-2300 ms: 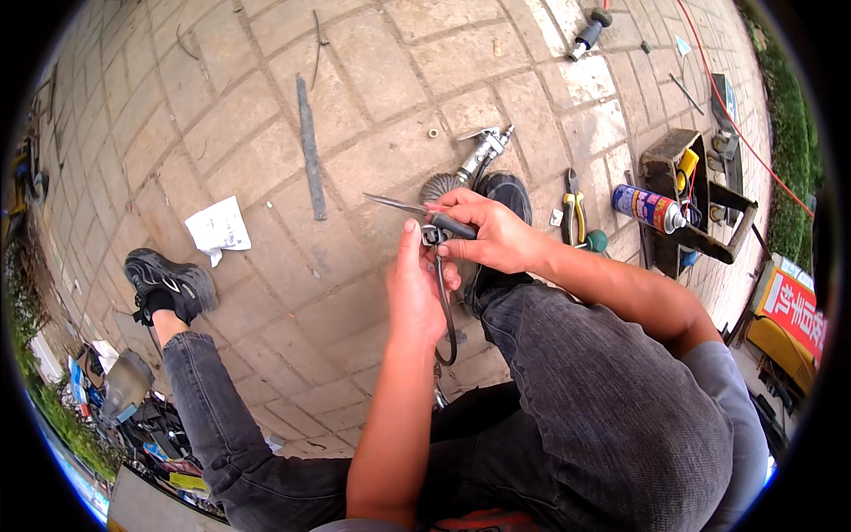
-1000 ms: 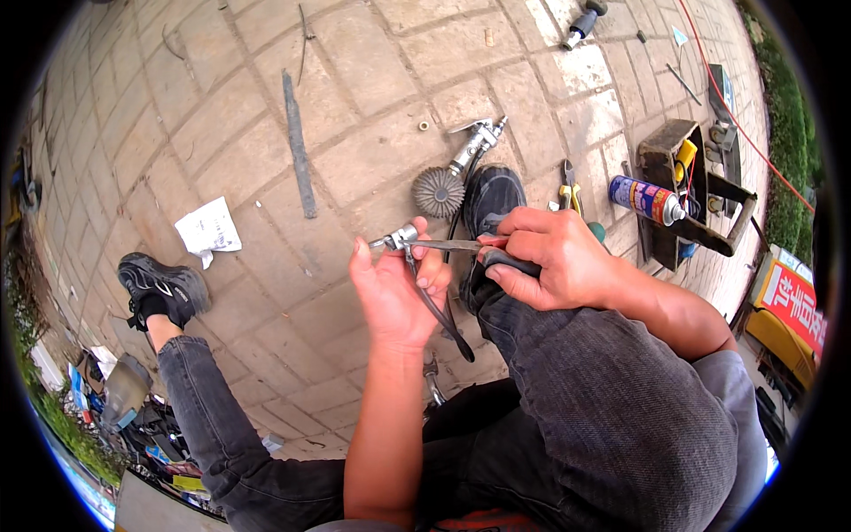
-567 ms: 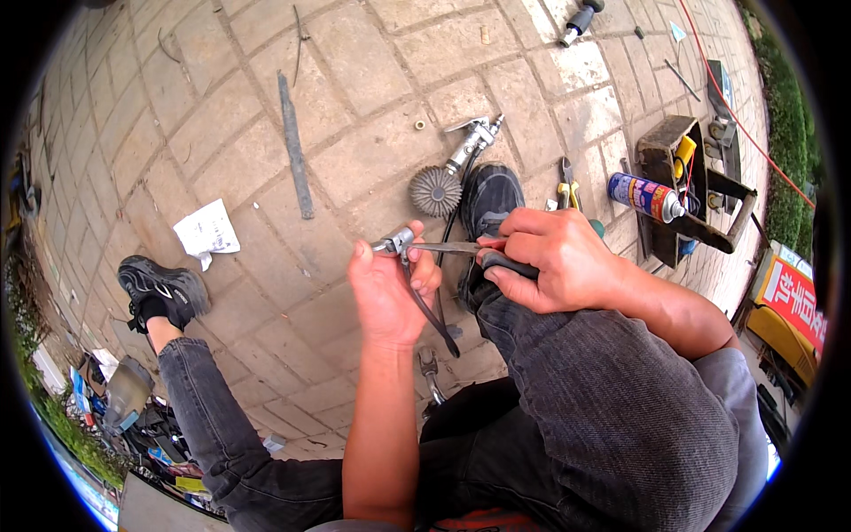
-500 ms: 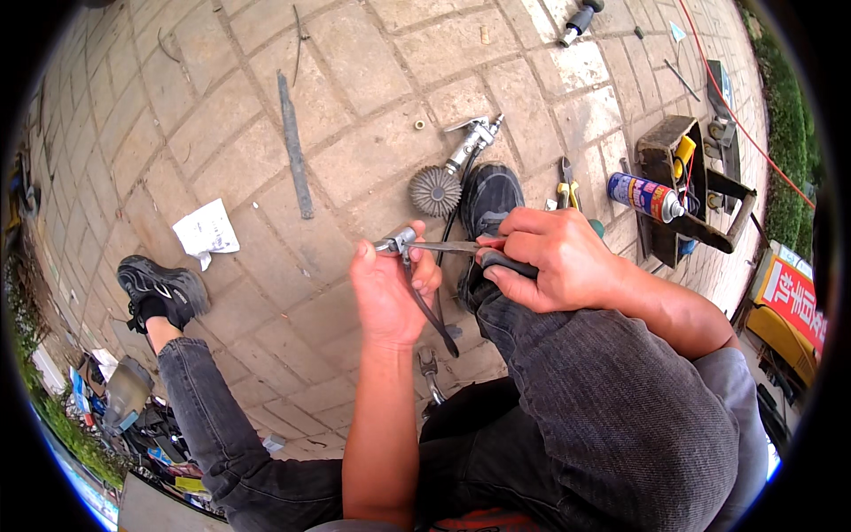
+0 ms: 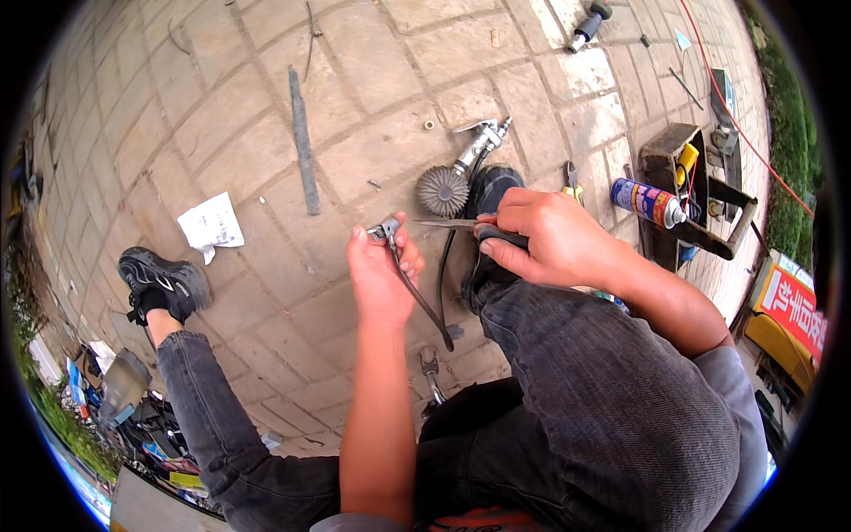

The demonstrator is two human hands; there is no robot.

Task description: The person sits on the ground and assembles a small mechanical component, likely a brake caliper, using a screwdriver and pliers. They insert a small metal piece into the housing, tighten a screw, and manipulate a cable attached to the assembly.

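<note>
- White packet (image 5: 211, 222) lay on the paving, left of a long dark strip (image 5: 303, 146).
- Your left hand (image 5: 381, 270) pinched a silver fitting (image 5: 386, 230); a black hose (image 5: 417, 291) hung from it.
- Silver inflator (image 5: 461, 170) with a ribbed round disc lay beyond your hands, beside your shoe (image 5: 493, 184).
- Your right hand (image 5: 550, 232) gripped a slim pointed tool (image 5: 450, 224), tip just beside the fitting.
- Spray can (image 5: 645, 201) lay beside the tool caddy (image 5: 667, 152).

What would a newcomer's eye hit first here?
First, at centre, the left hand pinches a silver metal fitting with a black hose; beside it, the right hand grips a pointed dark-handled steel tool. Then, at right, a blue and red spray can sits by a grimy brown box. Above centre lies a silver metal tool with a ribbed grey disc.
</note>
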